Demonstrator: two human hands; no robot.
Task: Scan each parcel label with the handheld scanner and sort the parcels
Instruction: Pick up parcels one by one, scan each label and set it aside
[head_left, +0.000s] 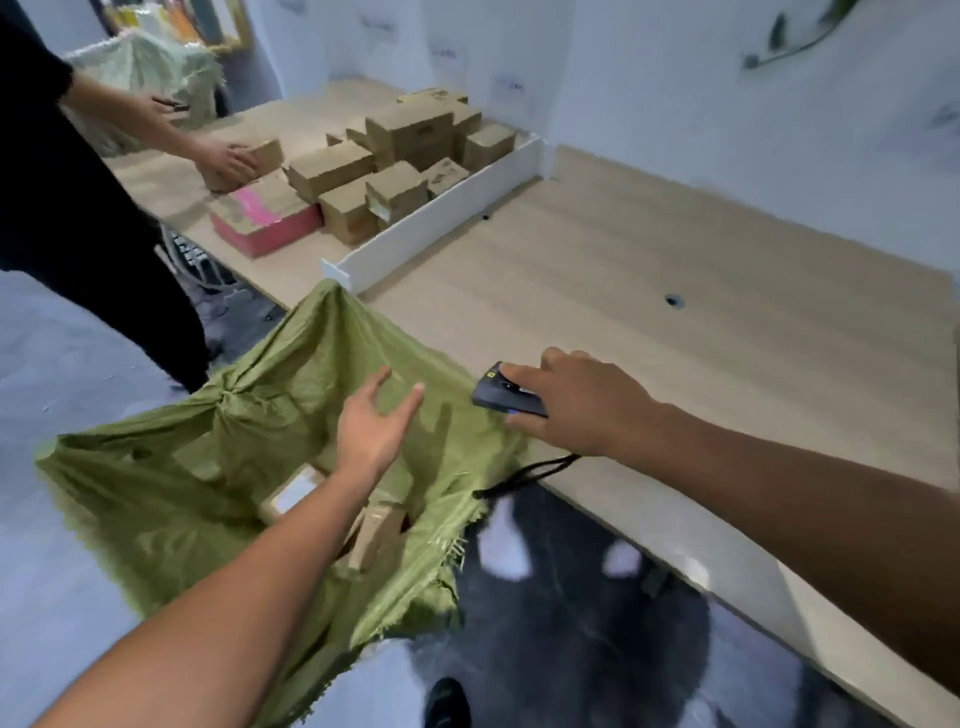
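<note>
Green woven sack (218, 467) gapes beneath the empty, spread left hand (371, 431); the right hand (576, 405) grips the scanner (506, 396), with what look like parcels (376, 535) inside the sack.

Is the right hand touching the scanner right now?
Touching. The head view shows the right hand curled round the scanner, holding it.

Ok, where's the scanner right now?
Head view, right of centre: the right hand grips the scanner over the table edge, just beside the green sack.
</note>
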